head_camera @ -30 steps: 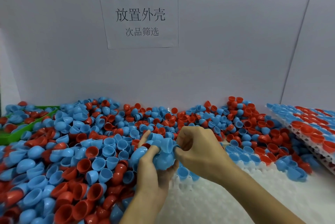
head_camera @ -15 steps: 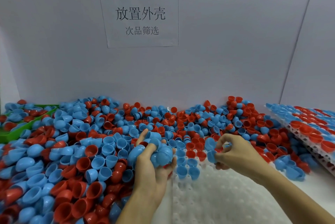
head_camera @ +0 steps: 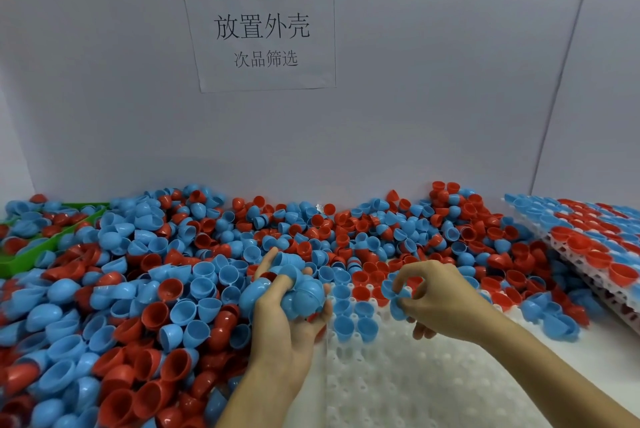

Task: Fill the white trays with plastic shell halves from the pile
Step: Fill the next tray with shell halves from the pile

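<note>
Beside pile, bare white tray

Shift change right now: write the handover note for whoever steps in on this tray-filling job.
Left hand: grips a bunch of blue shell halves, held beside the tray.
Right hand: pinches one blue half above the white tray.
Done: only the tray's far rows hold blue and red halves; filled trays are stacked at the right.
Left: most of the tray's pockets, nearer the person, are bare. The pile of red and blue halves lies left and behind, still large.
</note>
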